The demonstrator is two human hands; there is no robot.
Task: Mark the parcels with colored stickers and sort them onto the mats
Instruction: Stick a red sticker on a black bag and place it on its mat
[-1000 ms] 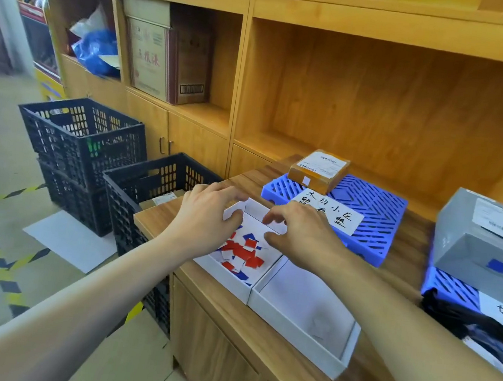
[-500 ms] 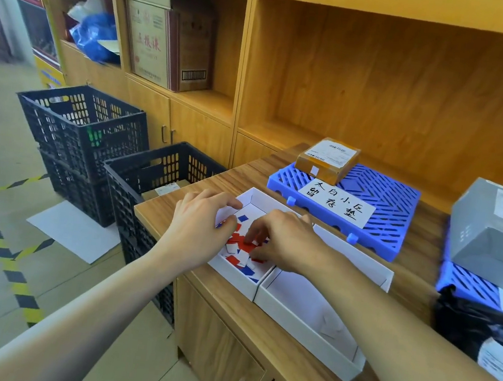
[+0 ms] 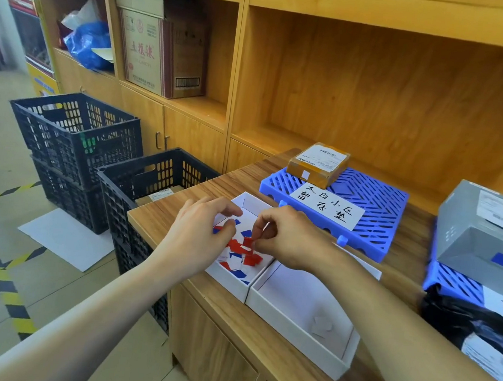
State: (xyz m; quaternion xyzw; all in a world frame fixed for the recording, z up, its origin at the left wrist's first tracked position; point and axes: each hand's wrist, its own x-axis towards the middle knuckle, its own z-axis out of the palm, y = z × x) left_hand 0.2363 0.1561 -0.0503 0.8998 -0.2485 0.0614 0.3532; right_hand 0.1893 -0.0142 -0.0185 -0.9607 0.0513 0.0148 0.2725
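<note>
Wooden shelving (image 3: 382,80) fills the wall beyond both hands. Under the hands, the wood counter (image 3: 180,201) — cabinet doors below it. Left of the left hand, on the floor, black crates (image 3: 74,135), two stacked, and a nearer black crate (image 3: 150,185) butted against the counter edge.

Beyond the right hand: blue mat (image 3: 368,203) with a handwritten white label, brown parcel (image 3: 317,163) sitting on its far-left corner. Far right of the right hand, a grey parcel (image 3: 483,235) with a blue sticker on its side, resting on a second blue mat (image 3: 449,282); black bag (image 3: 464,321) lies near that, beside the right forearm.

Directly under the hands, white sticker box (image 3: 227,278) holding loose red, blue and white stickers (image 3: 245,258). Touching its right side, an empty white tray (image 3: 301,315) (a couple of pale scraps inside), below the right wrist.

Left hand (image 3: 201,238) is over the sticker box, fingers curled, thumb and forefinger close together at the box's near-left part — cannot tell if it pinches anything. Right hand (image 3: 285,238) fingers bent down into the pile, thumb and forefinger pinching a red sticker (image 3: 249,242) at the pile's top.
</note>
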